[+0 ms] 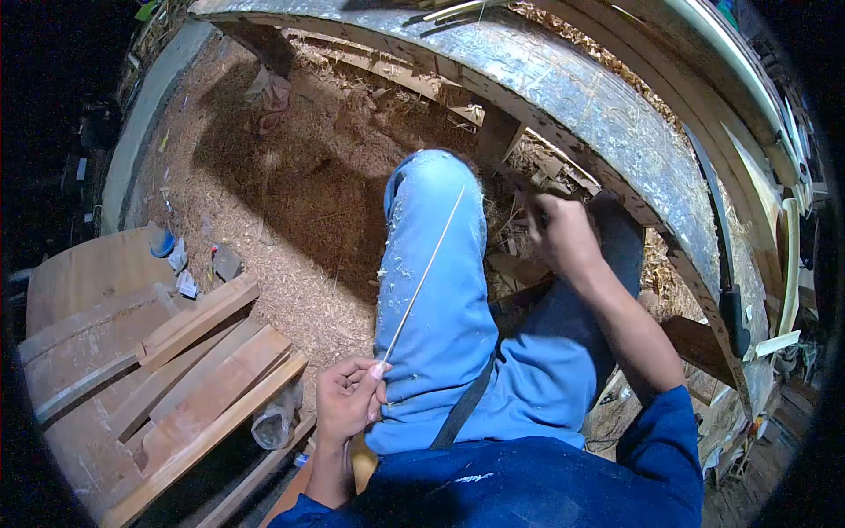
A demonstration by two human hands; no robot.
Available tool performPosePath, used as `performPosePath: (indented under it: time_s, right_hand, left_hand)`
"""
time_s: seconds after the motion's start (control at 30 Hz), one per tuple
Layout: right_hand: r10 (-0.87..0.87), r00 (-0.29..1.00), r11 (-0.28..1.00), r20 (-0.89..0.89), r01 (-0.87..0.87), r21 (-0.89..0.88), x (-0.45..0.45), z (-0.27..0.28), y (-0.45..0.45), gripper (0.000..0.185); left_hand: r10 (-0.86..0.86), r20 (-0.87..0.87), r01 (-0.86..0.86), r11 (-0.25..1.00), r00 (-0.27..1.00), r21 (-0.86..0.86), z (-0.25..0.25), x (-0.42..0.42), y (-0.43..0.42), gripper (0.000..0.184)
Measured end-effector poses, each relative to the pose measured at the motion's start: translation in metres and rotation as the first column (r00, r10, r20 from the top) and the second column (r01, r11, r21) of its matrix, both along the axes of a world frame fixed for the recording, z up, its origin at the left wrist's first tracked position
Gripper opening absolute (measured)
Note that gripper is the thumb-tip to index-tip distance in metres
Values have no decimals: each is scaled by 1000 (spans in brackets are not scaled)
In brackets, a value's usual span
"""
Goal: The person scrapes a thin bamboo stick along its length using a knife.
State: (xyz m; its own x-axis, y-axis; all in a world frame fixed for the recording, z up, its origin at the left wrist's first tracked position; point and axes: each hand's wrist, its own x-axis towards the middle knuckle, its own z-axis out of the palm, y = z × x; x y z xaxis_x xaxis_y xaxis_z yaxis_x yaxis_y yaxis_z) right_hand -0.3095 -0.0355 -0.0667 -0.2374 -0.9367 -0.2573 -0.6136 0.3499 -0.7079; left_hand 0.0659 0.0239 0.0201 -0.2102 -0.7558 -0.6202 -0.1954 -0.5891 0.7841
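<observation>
My left hand (348, 396) pinches the lower end of a thin wooden strip (422, 268) between thumb and fingers. The strip slants up across my thigh, in blue trousers (431, 326) dusted with pale shavings, and its far tip lies near the knee. To the right of that knee, my right hand (568, 233) is closed around a dark, narrow, blade-like tool (521, 182). The tool points up and left, apart from the strip. Blur and shadow hide its exact kind.
A worn workbench (607, 97) curves across the top and right. On it lies a long dark blade with a black handle (734, 321). Wooden planks (216, 378) are stacked at lower left, near a clear plastic bag (273, 427). Shavings cover the floor (290, 290).
</observation>
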Motion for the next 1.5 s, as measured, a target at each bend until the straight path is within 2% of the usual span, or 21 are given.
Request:
performPosePath:
  time_s: [0.07, 0.1, 0.17, 0.2, 0.27, 0.3, 0.33, 0.4, 0.43, 0.57, 0.73, 0.8, 0.93, 1.0, 1.07, 1.13, 1.27, 1.33, 1.4, 1.47, 1.5]
  right_hand:
    - [17, 999, 981, -44, -25, -190, -3, -6, 4, 25]
    - [21, 999, 982, -44, -29, -189, 3, 0, 6, 25]
    - [-90, 996, 940, 1, 86, -329, 19, 19, 6, 31]
    - [-82, 997, 940, 2, 78, -334, 21, 20, 7, 31]
    - [29, 997, 815, 74, 19, -579, 29, 20, 14, 35]
    - [69, 985, 899, 161, 9, -439, 35, 34, 23, 40]
    - [163, 983, 818, 84, -87, -569, 39, 31, 25, 44]
    - [234, 967, 886, 100, -170, -431, 47, 39, 40, 49]
    - [240, 956, 876, 171, -137, -462, 53, 36, 46, 51]
    - [339, 919, 899, 200, -254, -357, 61, 39, 63, 52]
    - [280, 950, 914, 140, -219, -341, 54, 30, 61, 54]
    - [276, 958, 915, 83, -236, -326, 49, 31, 59, 63]
    - [339, 931, 882, 138, -263, -392, 59, 25, 64, 64]
    - [461, 886, 843, 44, -422, -335, 69, 30, 73, 74]
    - [604, 797, 766, -16, -586, -263, 77, 39, 84, 67]
    - [604, 797, 765, -25, -588, -261, 80, 41, 86, 65]
    - [546, 832, 783, -94, -547, -294, 71, 39, 72, 76]
    - [517, 811, 756, -274, -583, -298, 81, 41, 79, 65]
    - [577, 763, 719, -292, -644, -262, 87, 42, 88, 66]
    - [539, 773, 734, -333, -626, -264, 78, 44, 83, 64]
    - [471, 826, 793, -310, -550, -260, 70, 39, 78, 68]
  left_hand:
    - [-3, -4, 3, 1000, 1000, 7, -1, 1, -4, 15]
    - [20, -9, -20, 1000, 1000, -17, -4, 0, -3, 15]
    - [49, -19, -50, 998, 999, -46, -7, -8, -7, 15]
    - [48, -27, -50, 997, 998, -58, -8, -15, -11, 15]
    - [52, -27, -54, 996, 998, -68, -10, -27, -19, 16]
    - [34, 1, -34, 996, 999, -77, -11, -32, -23, 16]
    - [13, 28, -11, 996, 1000, -86, -11, -37, -27, 16]
    - [17, 21, -14, 995, 1000, -96, -15, -42, -32, 16]
    - [12, 38, -8, 994, 999, -109, -18, -44, -34, 16]
    - [23, 61, -13, 985, 998, -170, -26, -56, -46, 17]
    - [6, -3, -6, 991, 1000, -132, -25, -51, -45, 18]
    - [-1, -27, -2, 993, 1000, -122, -24, -43, -39, 18]
    - [-20, 91, 34, 988, 996, -150, -22, -42, -36, 16]
    - [-4, 114, 23, 987, 993, -162, -24, -47, -36, 16]
    - [23, 31, -18, 986, 999, -163, -32, -48, -35, 15]
    - [37, 26, -32, 985, 999, -168, -33, -48, -34, 14]
    - [68, 41, -59, 980, 997, -188, -32, -49, -34, 13]
    - [76, 13, -72, 979, 997, -191, -37, -44, -33, 12]
    - [85, -15, -86, 977, 996, -194, -37, -42, -32, 12]
    - [66, 44, -57, 980, 997, -191, -34, -45, -29, 11]
    - [74, 31, -67, 978, 997, -199, -36, -44, -26, 12]
